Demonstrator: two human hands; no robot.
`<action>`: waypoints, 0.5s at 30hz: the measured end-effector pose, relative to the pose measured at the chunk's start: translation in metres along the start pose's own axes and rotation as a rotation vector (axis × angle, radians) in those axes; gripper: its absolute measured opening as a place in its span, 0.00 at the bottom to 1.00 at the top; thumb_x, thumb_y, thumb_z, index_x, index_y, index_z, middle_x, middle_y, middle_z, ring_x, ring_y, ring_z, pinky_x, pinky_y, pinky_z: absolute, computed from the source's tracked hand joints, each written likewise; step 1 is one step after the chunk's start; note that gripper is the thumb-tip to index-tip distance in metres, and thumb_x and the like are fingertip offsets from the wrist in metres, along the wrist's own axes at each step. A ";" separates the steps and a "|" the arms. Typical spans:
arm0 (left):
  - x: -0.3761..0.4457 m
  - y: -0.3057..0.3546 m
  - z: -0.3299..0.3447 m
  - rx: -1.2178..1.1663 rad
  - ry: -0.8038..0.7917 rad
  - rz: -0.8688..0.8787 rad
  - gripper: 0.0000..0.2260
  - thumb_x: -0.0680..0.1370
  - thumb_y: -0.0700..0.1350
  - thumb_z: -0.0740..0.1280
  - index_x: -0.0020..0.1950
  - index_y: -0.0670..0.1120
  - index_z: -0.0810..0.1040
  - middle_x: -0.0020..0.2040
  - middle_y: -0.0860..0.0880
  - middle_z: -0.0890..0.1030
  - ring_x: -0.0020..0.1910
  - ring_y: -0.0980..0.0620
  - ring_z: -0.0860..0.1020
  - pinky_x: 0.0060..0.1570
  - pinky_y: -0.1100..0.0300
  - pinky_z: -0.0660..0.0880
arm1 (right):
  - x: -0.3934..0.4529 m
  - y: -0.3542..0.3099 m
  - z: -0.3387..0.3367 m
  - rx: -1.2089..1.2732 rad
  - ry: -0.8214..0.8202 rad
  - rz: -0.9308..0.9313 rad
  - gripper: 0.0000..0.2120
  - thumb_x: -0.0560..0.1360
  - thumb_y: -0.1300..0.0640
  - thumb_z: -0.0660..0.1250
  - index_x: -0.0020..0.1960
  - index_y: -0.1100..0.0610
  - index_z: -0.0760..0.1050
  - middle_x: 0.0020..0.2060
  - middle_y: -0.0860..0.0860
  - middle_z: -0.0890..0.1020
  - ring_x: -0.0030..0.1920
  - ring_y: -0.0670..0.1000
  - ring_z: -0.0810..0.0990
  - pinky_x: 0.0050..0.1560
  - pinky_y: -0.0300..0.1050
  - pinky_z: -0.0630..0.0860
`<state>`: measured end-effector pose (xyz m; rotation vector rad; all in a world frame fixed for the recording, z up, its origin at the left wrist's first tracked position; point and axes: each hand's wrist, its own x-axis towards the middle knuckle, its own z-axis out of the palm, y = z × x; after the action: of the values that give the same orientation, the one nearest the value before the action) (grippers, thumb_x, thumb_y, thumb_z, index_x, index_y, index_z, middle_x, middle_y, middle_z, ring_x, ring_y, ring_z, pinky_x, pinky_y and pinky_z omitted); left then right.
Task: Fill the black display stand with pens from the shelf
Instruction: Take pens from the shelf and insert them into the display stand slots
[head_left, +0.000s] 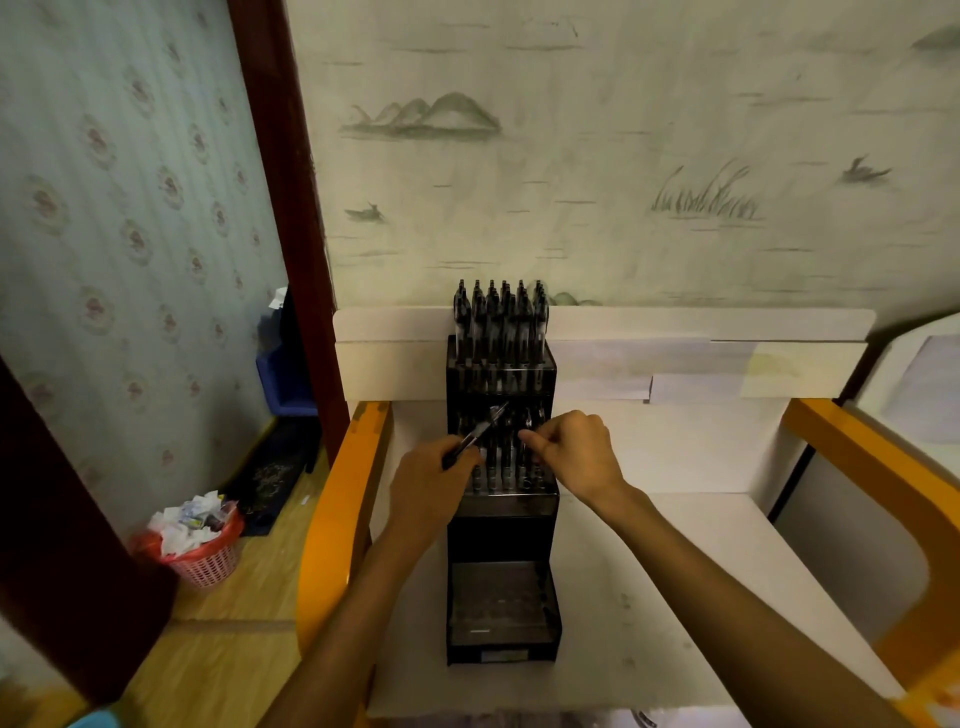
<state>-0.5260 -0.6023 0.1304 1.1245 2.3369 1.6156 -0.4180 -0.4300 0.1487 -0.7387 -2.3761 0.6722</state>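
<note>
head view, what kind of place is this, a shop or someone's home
Probably a home room, not a shop: patterned wallpaper, a full waste basket on the wood floor, and one pen stand on a small white table.

Red basket of crumpled paper on wooden floor, blue bin behind, landscape wallpaper

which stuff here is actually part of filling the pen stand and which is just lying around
Part of the job:
black display stand
pens in its top tier
pen gripped in the left hand
right hand pinching at the middle-tier pens

Just lying about:
pink waste basket full of paper
blue bin
dark mat
</note>
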 end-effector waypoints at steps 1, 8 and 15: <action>0.001 -0.001 0.002 0.012 -0.002 0.005 0.08 0.80 0.50 0.67 0.42 0.52 0.81 0.28 0.54 0.76 0.27 0.60 0.73 0.29 0.67 0.66 | -0.001 -0.001 -0.002 0.052 0.010 0.016 0.17 0.76 0.46 0.71 0.32 0.54 0.83 0.26 0.48 0.82 0.29 0.46 0.81 0.42 0.44 0.81; 0.006 0.003 0.014 0.061 -0.041 0.041 0.07 0.79 0.52 0.68 0.41 0.57 0.79 0.35 0.59 0.79 0.33 0.59 0.77 0.33 0.62 0.71 | -0.004 -0.008 -0.019 0.439 -0.032 0.110 0.10 0.77 0.56 0.71 0.41 0.61 0.84 0.31 0.51 0.85 0.32 0.49 0.85 0.38 0.42 0.82; 0.009 0.011 0.022 0.061 -0.033 0.124 0.03 0.80 0.49 0.68 0.49 0.54 0.81 0.38 0.57 0.80 0.41 0.62 0.78 0.39 0.73 0.71 | -0.008 -0.020 -0.025 0.818 -0.147 0.183 0.12 0.75 0.51 0.73 0.49 0.60 0.84 0.40 0.56 0.87 0.41 0.57 0.86 0.42 0.44 0.83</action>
<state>-0.5170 -0.5777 0.1327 1.3229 2.3537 1.5605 -0.4030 -0.4421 0.1756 -0.5400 -1.8859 1.6750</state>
